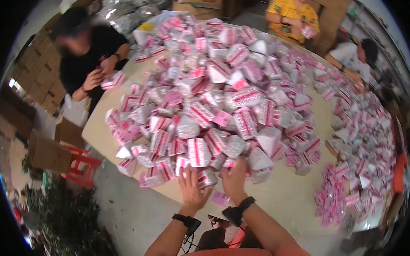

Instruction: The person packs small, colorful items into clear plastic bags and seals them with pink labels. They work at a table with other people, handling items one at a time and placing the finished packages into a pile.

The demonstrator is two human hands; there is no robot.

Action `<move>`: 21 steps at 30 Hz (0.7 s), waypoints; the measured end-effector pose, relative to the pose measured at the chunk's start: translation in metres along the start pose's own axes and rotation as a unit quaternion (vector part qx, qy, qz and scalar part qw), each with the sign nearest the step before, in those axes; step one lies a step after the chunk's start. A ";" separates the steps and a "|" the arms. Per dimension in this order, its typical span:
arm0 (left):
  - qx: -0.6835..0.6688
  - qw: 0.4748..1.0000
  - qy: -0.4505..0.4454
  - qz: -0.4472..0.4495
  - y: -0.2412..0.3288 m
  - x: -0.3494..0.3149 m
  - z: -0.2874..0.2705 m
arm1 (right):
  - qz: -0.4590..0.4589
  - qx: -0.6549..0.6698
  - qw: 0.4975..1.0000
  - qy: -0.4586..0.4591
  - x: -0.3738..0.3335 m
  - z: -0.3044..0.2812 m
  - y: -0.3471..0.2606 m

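My left hand (193, 191) rests at the near edge of a big heap of wrapped packs, its fingers apart. Its fingertips touch a small plastic-wrapped pack (207, 177) that lies between my two hands. On the other side of that pack, my right hand (234, 182) reaches to the heap with its fingers stretched forward; their tips are partly hidden. Just in front of the hands stands a wedge-shaped white pack (198, 152) with a pink-red stripe. A pink printed card (220, 198) lies on the table below the hands. Dark bands circle both wrists.
The heap covers most of the cream table (284, 200). More packs and pink cards (332, 197) spread at the right. Co-workers sit around: one in black (87, 54), one in yellow (292, 15), one in white (354, 59). A red stool (82, 166) stands left.
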State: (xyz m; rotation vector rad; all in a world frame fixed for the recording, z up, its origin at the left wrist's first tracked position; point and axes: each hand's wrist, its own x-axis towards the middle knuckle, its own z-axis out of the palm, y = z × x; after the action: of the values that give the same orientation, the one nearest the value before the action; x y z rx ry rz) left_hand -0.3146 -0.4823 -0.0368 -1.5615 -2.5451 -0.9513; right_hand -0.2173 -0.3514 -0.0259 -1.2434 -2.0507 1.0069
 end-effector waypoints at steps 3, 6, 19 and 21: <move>-0.021 0.999 -0.017 -0.019 0.006 -0.003 -0.017 | -0.042 0.036 0.998 -0.043 -0.004 -0.017 0.005; -0.087 0.995 0.042 -0.031 -0.002 -0.012 -0.039 | -0.082 0.044 0.993 -0.074 -0.007 -0.060 -0.021; -0.200 0.820 0.419 -0.335 -0.145 0.014 -0.064 | -0.384 -0.173 0.881 -0.215 -0.050 -0.048 -0.040; -0.155 0.822 0.420 -0.351 -0.143 0.026 -0.055 | -0.471 -0.261 0.816 -0.211 -0.042 -0.020 -0.054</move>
State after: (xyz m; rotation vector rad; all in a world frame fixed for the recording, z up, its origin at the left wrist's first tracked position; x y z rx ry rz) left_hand -0.4605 -0.5346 -0.0540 0.0058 -2.2670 -1.6743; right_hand -0.2113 -0.3991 0.0266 -0.0251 -2.9063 0.2273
